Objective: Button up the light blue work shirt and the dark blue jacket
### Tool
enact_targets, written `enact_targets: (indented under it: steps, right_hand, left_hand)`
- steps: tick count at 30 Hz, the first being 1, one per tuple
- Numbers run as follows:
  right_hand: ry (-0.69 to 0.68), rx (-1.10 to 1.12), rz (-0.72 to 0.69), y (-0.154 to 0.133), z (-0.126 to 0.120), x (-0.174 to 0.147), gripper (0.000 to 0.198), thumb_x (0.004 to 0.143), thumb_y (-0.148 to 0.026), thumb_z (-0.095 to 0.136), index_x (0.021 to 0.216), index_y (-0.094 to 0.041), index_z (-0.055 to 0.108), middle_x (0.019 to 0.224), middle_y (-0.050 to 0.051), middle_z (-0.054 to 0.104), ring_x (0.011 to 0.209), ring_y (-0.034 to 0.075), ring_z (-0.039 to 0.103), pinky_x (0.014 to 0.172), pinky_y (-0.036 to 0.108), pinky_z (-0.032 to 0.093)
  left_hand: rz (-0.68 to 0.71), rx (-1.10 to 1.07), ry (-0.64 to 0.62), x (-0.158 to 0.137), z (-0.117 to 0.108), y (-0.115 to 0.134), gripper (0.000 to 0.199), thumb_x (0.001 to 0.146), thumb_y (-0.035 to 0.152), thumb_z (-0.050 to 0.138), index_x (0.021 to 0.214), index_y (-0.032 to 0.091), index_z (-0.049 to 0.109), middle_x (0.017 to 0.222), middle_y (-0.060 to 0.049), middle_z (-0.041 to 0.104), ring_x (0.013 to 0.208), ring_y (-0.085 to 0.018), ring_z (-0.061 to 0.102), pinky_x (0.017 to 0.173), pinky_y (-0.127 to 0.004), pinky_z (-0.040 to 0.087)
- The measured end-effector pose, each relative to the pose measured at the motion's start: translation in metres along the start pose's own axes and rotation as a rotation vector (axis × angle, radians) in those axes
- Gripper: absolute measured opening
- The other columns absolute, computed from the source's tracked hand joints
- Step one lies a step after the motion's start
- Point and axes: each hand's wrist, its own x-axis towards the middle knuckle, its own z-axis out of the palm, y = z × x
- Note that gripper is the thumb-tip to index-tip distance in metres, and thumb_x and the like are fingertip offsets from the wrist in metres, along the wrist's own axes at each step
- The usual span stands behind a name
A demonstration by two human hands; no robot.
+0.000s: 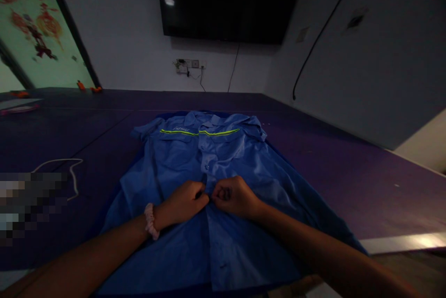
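At the far left, one pale green panel with red decorations is seen, and two small orange objects are placed near its foot, against the wall. Nearer, one white cable is looped on the purple counter, beside one area that is pixelated and cannot be read.

In the middle, one blue shirt is laid front up on the counter, with its collar pointed toward the wall. Two yellow-green stripes are borne across the chest, one on each side of the front opening. One pink scrunchie is worn on the left wrist. By the left hand the cloth at the front opening is pinched, its grip closed on the shirt. Just beside it, the same edge is grasped by the right hand, its fingers curled tightly in.

Beyond, one dark screen is mounted on the wall, with one row of sockets set below it. To the right, one black cable is hung down the side wall.
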Motion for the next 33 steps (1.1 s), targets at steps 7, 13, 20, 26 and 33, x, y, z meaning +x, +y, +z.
enact_targets:
  steps: [7, 13, 20, 26, 33]
  right_hand:
    - [0.004, 0.024, 0.001, -0.0002, -0.0015, -0.0002, 0.002, 0.063, -0.014, 0.061, 0.064, -0.015, 0.060, 0.046, -0.006, 0.049, 0.039, 0.003, 0.039, 0.037, 0.014, 0.027]
    - [-0.017, 0.014, -0.034, -0.0017, -0.0035, 0.0002, 0.007, 0.067, -0.020, 0.063, 0.071, -0.015, 0.061, 0.048, -0.006, 0.049, 0.040, 0.004, 0.041, 0.038, 0.015, 0.029]
    - [0.005, -0.072, -0.089, -0.0033, -0.0052, -0.0001, 0.007, 0.069, -0.022, 0.062, 0.071, -0.016, 0.065, 0.055, -0.002, 0.058, 0.045, 0.006, 0.046, 0.041, 0.016, 0.033]
    - [0.007, -0.107, -0.111, -0.0015, -0.0045, 0.0000, 0.002, 0.068, -0.018, 0.061, 0.069, -0.016, 0.063, 0.054, -0.003, 0.058, 0.045, 0.006, 0.047, 0.041, 0.015, 0.032]
    - [0.008, -0.085, -0.090, -0.0036, -0.0055, 0.0002, 0.002, 0.068, -0.018, 0.061, 0.069, -0.016, 0.062, 0.053, -0.003, 0.055, 0.044, 0.005, 0.045, 0.041, 0.015, 0.031]
  left_hand:
    - [-0.015, -0.101, 0.014, 0.0007, -0.0008, 0.0007, 0.016, 0.071, 0.022, 0.041, 0.058, 0.016, 0.046, 0.055, 0.004, 0.043, 0.055, -0.010, 0.039, 0.050, -0.022, 0.027]
    - [-0.006, -0.105, 0.002, 0.0011, -0.0006, -0.0015, 0.017, 0.072, 0.023, 0.040, 0.056, 0.016, 0.044, 0.056, 0.004, 0.042, 0.055, -0.010, 0.039, 0.050, -0.022, 0.027]
    - [0.022, -0.086, 0.024, 0.0004, -0.0013, 0.0019, 0.018, 0.071, 0.022, 0.041, 0.054, 0.017, 0.041, 0.053, 0.005, 0.041, 0.053, -0.009, 0.038, 0.049, -0.022, 0.026]
    - [-0.001, -0.109, 0.018, 0.0029, -0.0008, -0.0002, 0.018, 0.070, 0.023, 0.042, 0.053, 0.017, 0.040, 0.053, 0.005, 0.039, 0.053, -0.009, 0.037, 0.049, -0.022, 0.025]
    - [-0.029, -0.183, 0.005, 0.0048, -0.0007, -0.0034, 0.018, 0.070, 0.025, 0.042, 0.054, 0.017, 0.042, 0.054, 0.005, 0.038, 0.054, -0.009, 0.037, 0.050, -0.022, 0.026]
